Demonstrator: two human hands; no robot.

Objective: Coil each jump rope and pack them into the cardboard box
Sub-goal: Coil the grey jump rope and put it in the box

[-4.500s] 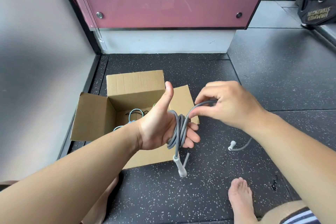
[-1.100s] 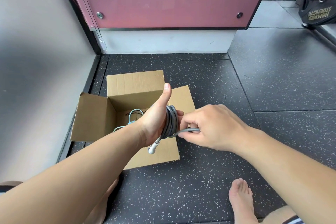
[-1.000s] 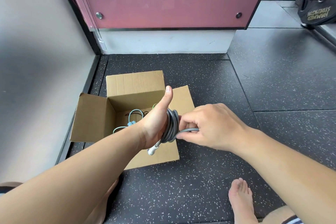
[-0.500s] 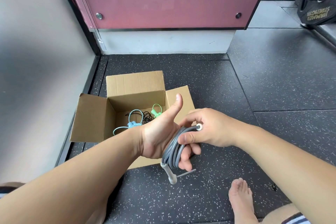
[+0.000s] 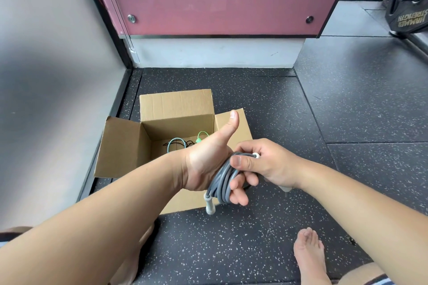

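Right hand [image 5: 266,165] pinches the grey jump rope [image 5: 218,183] wound round the loose-fingered left hand [image 5: 206,159]; slackening could unspring the coil.

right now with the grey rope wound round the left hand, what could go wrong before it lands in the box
1. The grey jump rope is only wound round the fingers of the left hand, with nothing tying it. Slid off like this, the loops may spring apart.
2. The right hand pinches just the capped end. If that slips, the last turn could unwind.
3. The white handle dangles below the coil and may snag a flap of the cardboard box.
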